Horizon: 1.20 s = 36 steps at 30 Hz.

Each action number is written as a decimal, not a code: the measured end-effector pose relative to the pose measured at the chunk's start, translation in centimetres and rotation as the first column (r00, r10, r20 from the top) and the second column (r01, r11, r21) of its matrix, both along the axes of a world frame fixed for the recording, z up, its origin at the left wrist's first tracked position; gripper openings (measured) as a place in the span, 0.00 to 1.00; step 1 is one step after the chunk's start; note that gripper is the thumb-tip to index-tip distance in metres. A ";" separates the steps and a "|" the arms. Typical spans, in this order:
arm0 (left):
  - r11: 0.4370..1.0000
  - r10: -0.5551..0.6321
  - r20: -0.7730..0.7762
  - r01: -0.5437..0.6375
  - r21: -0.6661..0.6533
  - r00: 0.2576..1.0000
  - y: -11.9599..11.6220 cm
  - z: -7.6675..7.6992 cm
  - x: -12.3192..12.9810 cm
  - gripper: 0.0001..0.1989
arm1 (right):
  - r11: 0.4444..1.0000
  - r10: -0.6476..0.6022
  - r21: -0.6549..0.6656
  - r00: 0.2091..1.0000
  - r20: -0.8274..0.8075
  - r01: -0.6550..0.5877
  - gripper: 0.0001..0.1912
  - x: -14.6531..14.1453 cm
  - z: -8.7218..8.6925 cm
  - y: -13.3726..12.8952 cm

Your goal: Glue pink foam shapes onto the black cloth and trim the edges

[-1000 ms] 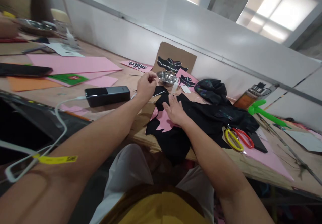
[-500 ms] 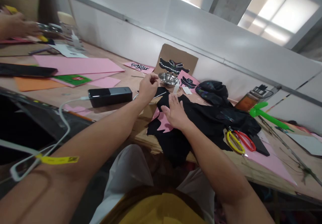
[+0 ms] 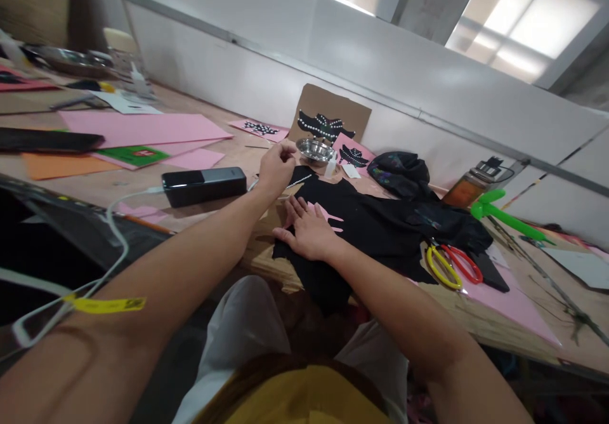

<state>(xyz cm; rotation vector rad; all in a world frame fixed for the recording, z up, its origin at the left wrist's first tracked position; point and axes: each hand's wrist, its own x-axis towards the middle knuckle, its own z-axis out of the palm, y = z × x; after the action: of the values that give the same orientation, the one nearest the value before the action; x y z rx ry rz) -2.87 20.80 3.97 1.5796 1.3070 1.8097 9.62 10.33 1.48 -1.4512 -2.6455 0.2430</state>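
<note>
My left hand [image 3: 277, 169] hovers by the small metal bowl [image 3: 314, 149], its fingers curled together; anything in the pinch is hidden or too small to see. My right hand [image 3: 309, 228] lies flat with fingers spread, pressing on the black cloth [image 3: 371, 227]. Beneath its fingers is a pink paper cutout [image 3: 335, 219], partly covered, with narrow prongs sticking out to the right. Close to the bowl stands a small white squeeze bottle [image 3: 331, 165]. Between the hands lies a thin pale rod [image 3: 299, 181].
Yellow-and-red-handled scissors [image 3: 451, 266] rest right of the cloth. A black power bank [image 3: 204, 186] with a white cable sits left. Behind are a beaded black shape on cardboard [image 3: 359, 113], a bundled dark cloth [image 3: 399, 173] and a green balloon [image 3: 509, 219]. Pink sheets [image 3: 143, 125] lie farther left.
My right hand has slid down and left over the cloth, and the pink cutout now shows on its other side, prongs pointing right. Another person's hand at far left has left view.
</note>
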 end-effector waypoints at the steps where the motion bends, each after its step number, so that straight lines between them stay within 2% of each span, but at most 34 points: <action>1: 1.000 -0.002 -0.002 0.002 -0.002 1.000 0.0 0.0 0.0 0.12 | 1.000 0.007 -0.006 1.000 -0.003 -0.007 0.45 -0.1 -0.1 0.0; 4: 1.000 -0.002 -0.008 0.002 -0.005 1.000 -0.1 0.0 -0.1 0.11 | 1.000 0.000 -0.017 0.998 -0.057 -0.001 0.45 0.0 0.1 0.2; 7: 1.000 0.002 -0.007 -0.002 -0.002 1.000 -0.1 0.1 -0.2 0.11 | 0.997 -0.079 -0.012 0.990 -0.121 0.078 0.43 0.9 0.7 1.1; 10: 1.000 0.000 -0.006 0.000 0.001 1.000 -0.1 0.1 -0.2 0.11 | 0.981 -0.195 -0.028 0.978 -0.069 0.194 0.44 2.1 0.7 2.0; 12: 1.000 -0.002 -0.010 0.002 0.000 1.000 -0.1 0.0 -0.2 0.11 | 0.975 -0.214 -0.061 0.977 -0.006 0.214 0.45 2.6 0.3 2.5; 19: 1.000 -0.003 -0.034 0.002 -0.019 0.999 0.0 -0.2 -0.1 0.10 | 0.979 -0.188 -0.079 0.982 0.028 0.190 0.48 2.7 -0.5 2.8; 25: 0.999 0.010 -0.083 -0.013 -0.036 0.997 -0.4 -0.4 0.0 0.10 | 0.977 -0.195 -0.084 0.981 0.015 0.195 0.47 2.7 -0.2 2.6; 29: 0.999 0.012 -0.097 -0.017 -0.048 0.995 -0.2 -0.4 -0.1 0.09 | 0.977 -0.211 -0.016 0.977 -0.037 0.211 0.45 2.5 0.3 2.2; 32: 0.998 0.017 -0.095 -0.023 -0.057 0.995 0.0 -0.4 -0.2 0.10 | 0.991 -0.124 0.037 0.990 -0.067 0.126 0.45 1.7 0.2 1.5; 36: 0.998 0.008 -0.100 -0.015 -0.067 0.995 0.0 -0.4 -0.1 0.11 | 1.000 -0.013 0.019 0.998 -0.068 0.014 0.43 0.5 -0.8 0.6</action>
<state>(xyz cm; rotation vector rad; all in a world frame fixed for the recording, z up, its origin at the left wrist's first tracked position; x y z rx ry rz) -2.97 20.83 3.60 1.6476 1.4095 1.6942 10.07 10.93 0.71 -1.4280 -2.5769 0.2604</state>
